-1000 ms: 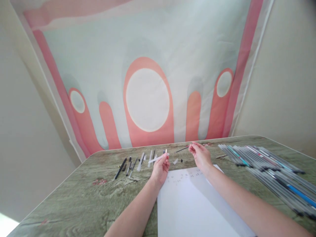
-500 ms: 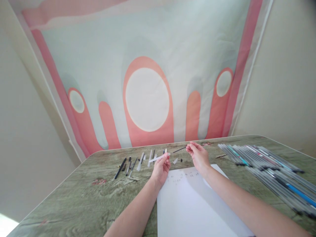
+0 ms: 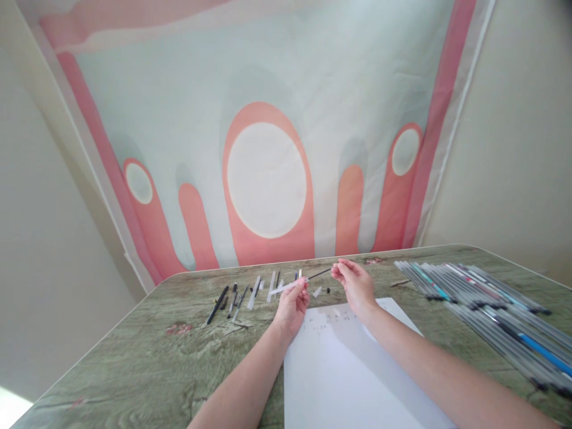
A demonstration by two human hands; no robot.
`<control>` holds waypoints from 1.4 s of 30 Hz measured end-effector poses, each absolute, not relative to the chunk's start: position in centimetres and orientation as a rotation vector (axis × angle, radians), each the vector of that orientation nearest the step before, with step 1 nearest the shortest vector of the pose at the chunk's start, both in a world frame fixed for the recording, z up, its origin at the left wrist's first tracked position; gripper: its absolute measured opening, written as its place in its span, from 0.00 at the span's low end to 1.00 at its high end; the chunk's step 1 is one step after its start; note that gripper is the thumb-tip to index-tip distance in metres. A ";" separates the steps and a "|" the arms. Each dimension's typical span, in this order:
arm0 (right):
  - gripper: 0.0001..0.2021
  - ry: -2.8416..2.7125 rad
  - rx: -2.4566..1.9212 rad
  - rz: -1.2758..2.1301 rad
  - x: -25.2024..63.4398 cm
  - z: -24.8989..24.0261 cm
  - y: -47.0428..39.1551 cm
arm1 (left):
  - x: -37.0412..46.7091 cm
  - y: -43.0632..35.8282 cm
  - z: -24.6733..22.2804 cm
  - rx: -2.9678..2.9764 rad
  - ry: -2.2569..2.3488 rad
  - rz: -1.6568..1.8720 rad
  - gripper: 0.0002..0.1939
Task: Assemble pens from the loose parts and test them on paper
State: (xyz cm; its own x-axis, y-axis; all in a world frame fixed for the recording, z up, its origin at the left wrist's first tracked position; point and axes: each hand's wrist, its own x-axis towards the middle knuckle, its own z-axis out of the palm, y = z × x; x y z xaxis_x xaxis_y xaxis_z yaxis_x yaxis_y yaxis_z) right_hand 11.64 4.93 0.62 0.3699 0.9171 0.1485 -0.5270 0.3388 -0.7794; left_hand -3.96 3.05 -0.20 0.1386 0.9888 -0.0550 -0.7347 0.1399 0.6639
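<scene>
My left hand (image 3: pixel 292 308) is closed around a whitish, see-through pen barrel (image 3: pixel 282 288), one end of which sticks out to the left. A thin dark pen refill (image 3: pixel 319 274) stretches between the two hands. Its far right end is pinched in the fingertips of my right hand (image 3: pixel 356 287). The refill's left end meets the barrel at my left fingertips; how far it goes inside I cannot tell. Both hands are above the top edge of a white paper sheet (image 3: pixel 348 369) with small dark marks along its top.
Left of my hands lie a black pen (image 3: pixel 217 305) and several loose pen parts. A clear piece (image 3: pixel 317 292) and a small black piece (image 3: pixel 328 291) lie between my hands. Many grey pens or refills (image 3: pixel 469 286), and a blue one (image 3: pixel 543 351), cover the wooden table's right side.
My right hand has moved a little left, toward my left hand. Less of the dark refill shows between them. My left hand has stayed nearly still.
</scene>
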 end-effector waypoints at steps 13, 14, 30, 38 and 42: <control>0.13 -1.345 -0.893 0.839 9.7 0.6 2.3 | -3.6 2.5 -0.2 0.629 0.504 1.276 0.08; 0.12 -1.382 -0.896 0.816 9.6 0.6 2.2 | -3.5 2.4 -0.1 0.638 0.492 1.253 0.08; 0.10 -1.666 -0.837 0.542 10.8 0.6 2.6 | -3.8 2.3 -0.3 0.662 0.509 1.150 0.09; 0.08 -1.567 -0.863 0.509 10.8 1.1 2.5 | -3.6 2.2 -0.2 0.664 0.553 1.194 0.11; 0.07 -1.586 -0.883 0.467 11.0 0.9 2.6 | -3.6 2.3 -0.3 0.664 0.554 1.193 0.12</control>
State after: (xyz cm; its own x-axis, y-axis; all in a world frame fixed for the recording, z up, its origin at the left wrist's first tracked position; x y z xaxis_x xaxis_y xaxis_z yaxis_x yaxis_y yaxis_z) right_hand 11.00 2.63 0.87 -0.0105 0.7558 0.6547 0.2801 0.6308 -0.7237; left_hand -3.59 2.29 -0.25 0.2809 0.9587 -0.0449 -0.6532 0.2252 0.7229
